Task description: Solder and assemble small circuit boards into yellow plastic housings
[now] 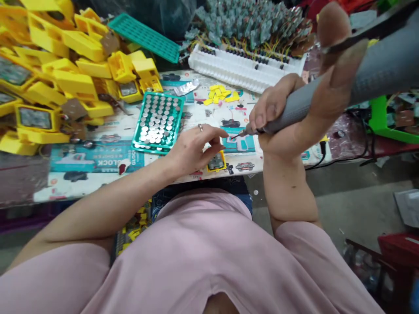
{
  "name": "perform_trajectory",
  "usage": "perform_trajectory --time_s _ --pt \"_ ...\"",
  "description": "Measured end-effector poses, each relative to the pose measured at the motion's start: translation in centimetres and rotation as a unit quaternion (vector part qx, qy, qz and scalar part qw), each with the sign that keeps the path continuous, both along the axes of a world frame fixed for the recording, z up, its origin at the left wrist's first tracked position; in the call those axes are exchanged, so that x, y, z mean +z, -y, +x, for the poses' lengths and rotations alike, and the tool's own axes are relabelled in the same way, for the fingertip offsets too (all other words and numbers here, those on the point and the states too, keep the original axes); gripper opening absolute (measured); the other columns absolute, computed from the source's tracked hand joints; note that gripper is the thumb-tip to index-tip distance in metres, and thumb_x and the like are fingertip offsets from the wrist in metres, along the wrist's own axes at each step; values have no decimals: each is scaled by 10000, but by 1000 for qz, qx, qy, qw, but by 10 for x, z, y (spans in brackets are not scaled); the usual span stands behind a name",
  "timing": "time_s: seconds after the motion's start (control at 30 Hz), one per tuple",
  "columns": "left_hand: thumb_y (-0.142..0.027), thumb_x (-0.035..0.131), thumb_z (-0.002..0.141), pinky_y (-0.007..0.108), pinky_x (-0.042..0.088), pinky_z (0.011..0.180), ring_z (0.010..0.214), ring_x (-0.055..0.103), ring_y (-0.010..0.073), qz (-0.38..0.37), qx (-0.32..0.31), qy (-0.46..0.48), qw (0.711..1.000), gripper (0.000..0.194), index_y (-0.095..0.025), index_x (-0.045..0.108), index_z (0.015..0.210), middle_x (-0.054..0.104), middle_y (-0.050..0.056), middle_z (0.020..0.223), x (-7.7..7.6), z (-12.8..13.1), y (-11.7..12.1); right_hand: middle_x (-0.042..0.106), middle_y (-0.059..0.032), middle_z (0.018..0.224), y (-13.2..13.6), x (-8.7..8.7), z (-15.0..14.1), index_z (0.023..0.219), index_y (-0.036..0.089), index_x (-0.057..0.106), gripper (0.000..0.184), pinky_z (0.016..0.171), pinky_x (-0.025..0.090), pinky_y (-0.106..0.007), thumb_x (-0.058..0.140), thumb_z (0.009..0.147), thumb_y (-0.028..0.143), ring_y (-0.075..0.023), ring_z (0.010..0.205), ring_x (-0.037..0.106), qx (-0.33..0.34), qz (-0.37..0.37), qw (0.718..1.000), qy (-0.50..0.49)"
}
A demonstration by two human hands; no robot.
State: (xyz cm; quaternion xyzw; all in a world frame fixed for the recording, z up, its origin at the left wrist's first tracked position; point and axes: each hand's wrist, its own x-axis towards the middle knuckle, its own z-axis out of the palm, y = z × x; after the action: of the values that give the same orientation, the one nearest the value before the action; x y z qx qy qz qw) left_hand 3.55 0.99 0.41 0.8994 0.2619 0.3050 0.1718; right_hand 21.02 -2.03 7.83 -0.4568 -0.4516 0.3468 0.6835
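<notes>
My right hand (294, 117) is wrapped around a grey electric screwdriver (301, 102), whose thin bit points left and down over the table. Just left of the bit tip is my left hand (198, 148), wearing a ring. Its index finger reaches towards the tip, while the thumb and other fingers curl together; anything pinched there is too small to make out. Under those fingertips, a small yellow housing (224, 161) with a grey inside lies near the table's front edge, partly covered by the hand.
A green tray (133, 146) of round silver button cells stands left of my left hand. Yellow casings (77, 83) pile up at the left. Behind are small yellow pieces (218, 93), a white foam rack (235, 69) with wired parts, and a green grid tray (144, 37).
</notes>
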Motion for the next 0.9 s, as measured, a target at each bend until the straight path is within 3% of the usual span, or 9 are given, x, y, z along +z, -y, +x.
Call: perform_trajectory --time_s 0.1,0.17,0.23,0.33,0.47,0.57,0.63,0.77,0.9 --pt "-156 593 926 189 500 687 731 670 95 49 -2 38 998 223 -153 619 1148 721 -17 804 -7 -13 14 393 97 483 11 1 -24 1077 316 590 334 414 384 -283 609 878 584 -123 370 424 -18 98 994 -50" --pt "-143 580 939 191 507 703 755 681 97 72 8 50 996 261 -161 595 1200 732 -18 825 -11 -18 21 443 92 481 13 -4 -34 1062 323 608 220 402 380 -281 595 901 472 -127 371 445 14 132 990 -56" --pt "-147 580 947 201 517 722 776 691 102 92 23 62 994 296 -171 574 1242 742 -15 854 -14 -22 27 468 103 480 15 -10 -40 1088 323 591 219 380 384 -279 614 888 411 -129 355 433 53 150 984 -85" --pt "-173 572 963 224 531 738 776 697 111 111 42 72 990 324 -186 555 1286 748 -11 861 -17 -25 34 434 114 478 18 -14 -45 1122 344 559 341 391 411 -275 672 845 507 -127 353 430 63 131 985 -93" --pt "-173 559 968 246 526 745 785 703 129 131 44 89 986 362 -193 542 1329 754 0 856 -21 -28 39 413 93 484 28 -9 -48 1223 370 543 536 440 452 -292 621 812 704 -135 362 423 34 71 996 -30" --pt "-165 569 955 256 516 742 785 696 142 152 39 109 982 403 -188 534 1357 749 8 835 -21 -28 39 444 79 498 32 -7 -50 1332 353 504 657 473 484 -309 569 817 758 -148 378 440 32 21 999 1" --pt "-168 571 953 261 514 757 783 684 142 149 27 125 981 439 -192 514 1388 746 1 823 -22 -28 38 421 88 477 31 -10 -50 1324 353 500 692 439 454 -315 574 787 784 -153 358 422 36 29 999 -4" --pt "-164 546 959 267 513 760 764 659 140 144 3 138 980 470 -189 482 1423 748 -1 829 -21 -28 39 360 113 430 26 -15 -52 1158 374 520 608 348 330 -313 665 705 753 -151 308 345 47 79 995 -38" --pt "-135 567 942 259 510 766 778 658 139 135 0 139 981 528 -189 432 1450 753 -8 840 -20 -29 42 409 114 453 29 -11 -53 1099 383 528 430 362 350 -297 716 764 577 -142 328 394 84 105 989 -69"
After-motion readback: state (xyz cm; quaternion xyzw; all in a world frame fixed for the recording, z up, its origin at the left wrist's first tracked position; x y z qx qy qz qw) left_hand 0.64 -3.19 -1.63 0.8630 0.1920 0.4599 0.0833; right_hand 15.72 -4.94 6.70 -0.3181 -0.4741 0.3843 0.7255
